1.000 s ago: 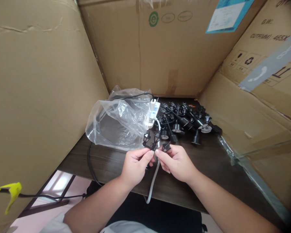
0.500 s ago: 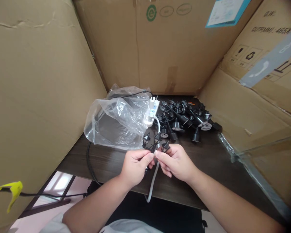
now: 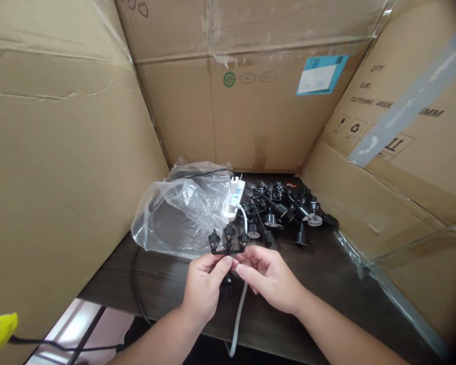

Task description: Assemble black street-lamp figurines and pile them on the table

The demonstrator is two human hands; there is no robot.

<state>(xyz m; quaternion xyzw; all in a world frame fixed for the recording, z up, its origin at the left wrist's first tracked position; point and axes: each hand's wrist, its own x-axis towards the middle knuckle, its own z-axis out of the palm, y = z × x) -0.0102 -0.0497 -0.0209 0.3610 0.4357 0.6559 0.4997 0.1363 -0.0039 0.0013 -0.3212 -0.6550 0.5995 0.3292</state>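
Low in the frame's centre, the lamp's (image 3: 228,248) right lantern (image 3: 243,240), apart a moment ago, now lines up on the crossbar (image 3: 219,252), seemingly joined, as the left hand's (image 3: 204,285) grip pinches the post (image 3: 228,255); the right hand's (image 3: 270,279) grip is unclear.

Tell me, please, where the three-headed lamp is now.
In the head view, the three-headed lamp is below centre, upright in the left hand beside the right hand, in front of the power strip.

3-head lamp (image 3: 228,251) – post partly hidden behind L fingers (image 3: 221,269). Lamp pile (image 3: 280,209) beyond fingers: overlapping, no. unclear. Blue-edged label (image 3: 319,78) farther back, small print unreadable. Yellow strip (image 3: 3,330) well L of fingers – cut by edge.
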